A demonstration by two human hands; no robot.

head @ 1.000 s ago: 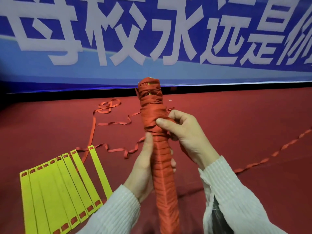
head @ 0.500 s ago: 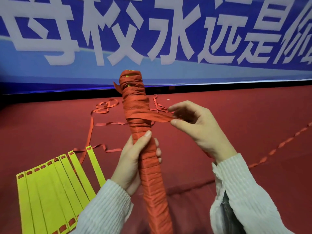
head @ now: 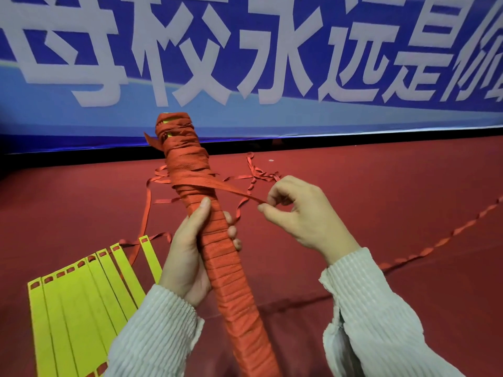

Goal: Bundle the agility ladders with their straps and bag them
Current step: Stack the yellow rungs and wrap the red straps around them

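Red carpet [head: 394, 186] covers the floor, and behind it hangs a blue banner [head: 272, 63] with big white characters. The left hand [head: 190, 257] wraps its fingers around the middle of the ladder bundle [head: 217, 240] and holds it nearly upright, probably so that the top part is free for winding. The right hand [head: 302, 213] pinches the red strap [head: 231, 189] between thumb and finger and pulls it tight to the side, so the turn lies firm. A second ladder [head: 81, 308], with yellow rungs, lies spread on the carpet at the left, not bundled yet. No bag is visible.
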